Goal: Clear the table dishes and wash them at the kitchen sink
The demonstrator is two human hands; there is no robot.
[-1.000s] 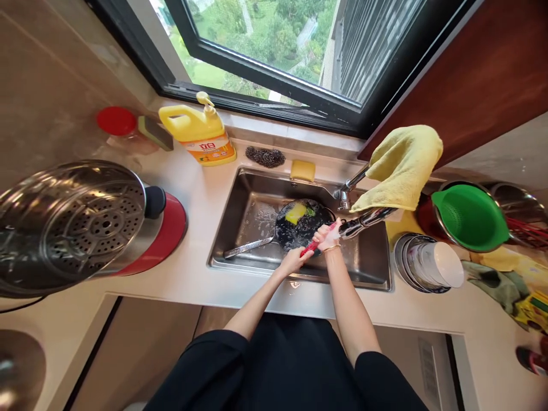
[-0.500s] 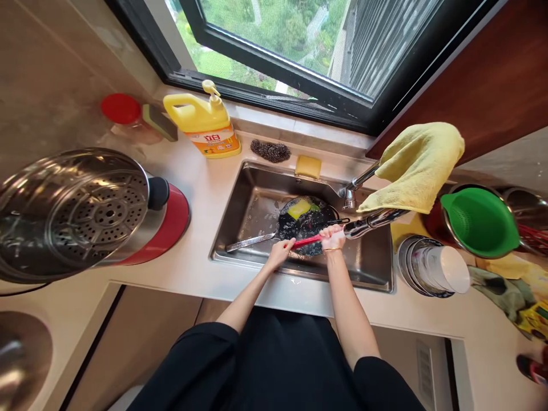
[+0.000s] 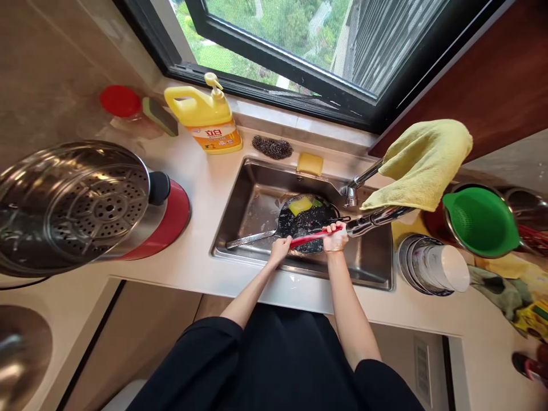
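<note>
Head view: left hand (image 3: 280,251) and right hand (image 3: 336,237), set apart, both grip a red handle (image 3: 314,235) above the pan (image 3: 312,217) in the sink (image 3: 259,206). Wet fingers might slip — dropping it, splashing the desk (image 3: 201,240).

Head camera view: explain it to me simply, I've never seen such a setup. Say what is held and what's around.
There is no machine here, only a person's own two bare hands. The camera sits on that person's head and looks forward and down, so the arms reach in from the bottom edge. The left hand and the right hand both grip a long red utensil; its exact kind is hard to tell. They are above a metal sink, where a dark round pan lies with a yellow thing, perhaps a sponge, in it. On the counter behind the sink lie a dark scouring pad and a yellow block; a yellow bottle stands to their left, stacked bowls to the right of the sink. A yellow cloth hangs over the tap.
</note>
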